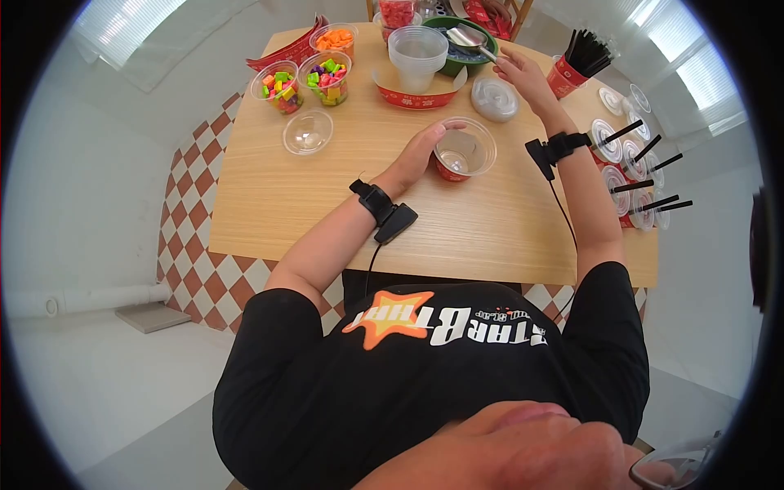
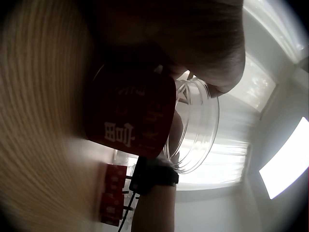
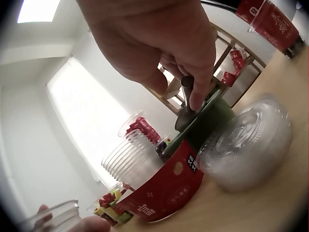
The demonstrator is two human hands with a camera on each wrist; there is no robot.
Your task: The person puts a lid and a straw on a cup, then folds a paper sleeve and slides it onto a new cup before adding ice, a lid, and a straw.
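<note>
My left hand (image 1: 418, 157) holds a clear plastic cup (image 1: 477, 152) with a red paper sleeve (image 2: 130, 113) around its lower part, upright on the table. The cup's inside looks bare, and my thumb and fingers lie at its near-left side and rim. At the back, my right hand (image 1: 527, 77) pinches the handle of a metal scoop (image 1: 465, 34). The scoop's head sits over a green bowl (image 3: 215, 121) with dark contents. In the right wrist view the fingers (image 3: 196, 96) close around the handle, just above the bowl's rim.
Stacked clear cups (image 1: 418, 51) stand behind a loose red sleeve (image 1: 415, 100), beside stacked lids (image 1: 495, 100). At left are cups of colourful pieces (image 1: 327, 77), orange pieces (image 1: 335, 38) and a clear lid (image 1: 308, 132). Black straws (image 1: 586, 55) and several lidded cups (image 1: 629, 155) occupy the right.
</note>
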